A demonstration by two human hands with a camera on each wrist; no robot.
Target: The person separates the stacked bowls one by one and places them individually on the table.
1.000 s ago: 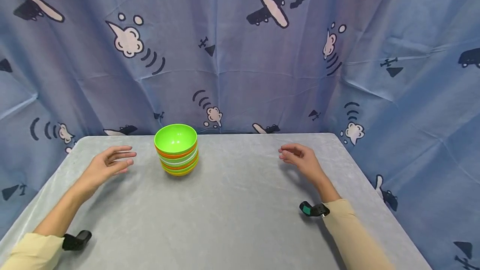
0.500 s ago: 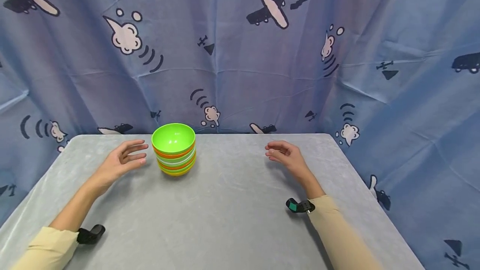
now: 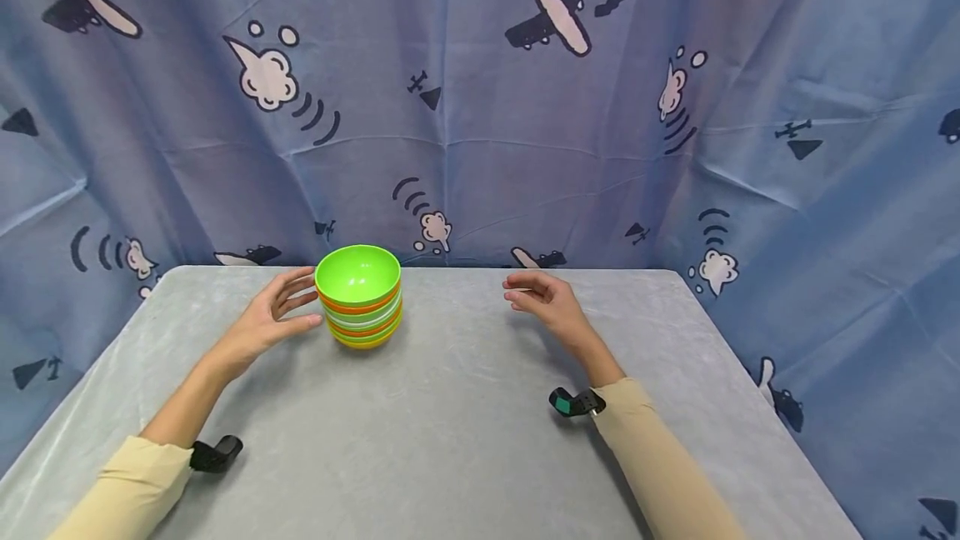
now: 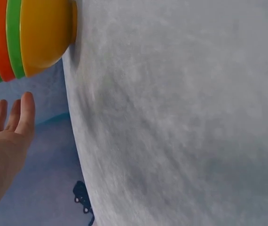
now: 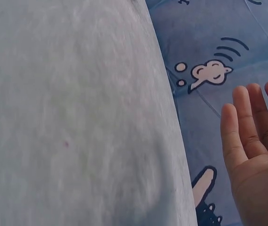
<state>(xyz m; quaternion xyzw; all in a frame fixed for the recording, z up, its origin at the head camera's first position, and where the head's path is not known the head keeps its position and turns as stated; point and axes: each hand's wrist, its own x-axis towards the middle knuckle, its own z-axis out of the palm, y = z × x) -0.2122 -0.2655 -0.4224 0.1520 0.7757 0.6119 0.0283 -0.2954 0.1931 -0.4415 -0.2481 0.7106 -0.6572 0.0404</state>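
Observation:
A stack of several nested bowls [image 3: 359, 297], green on top with orange, white and yellow below, stands near the far edge of the grey table [image 3: 450, 423]. My left hand [image 3: 273, 315] is open just left of the stack, its fingertips almost at the bowls' side. The left wrist view shows the stack's yellow bottom bowl [image 4: 44, 35] beyond my straight fingers [image 4: 16, 117]. My right hand [image 3: 542, 298] hovers open above the table, well to the right of the stack, holding nothing. Its palm [image 5: 258, 160] shows in the right wrist view.
A blue curtain [image 3: 480, 107] printed with planes and clouds hangs close behind and around the table. Small black wrist-mounted devices [image 3: 213, 454] [image 3: 573, 402] sit on both cream sleeves. The table's right edge [image 3: 750, 390] drops off beside the curtain.
Both hands have moved inward toward the bowl stack. The left has closed up to the stack's side; the right has come leftward and further back.

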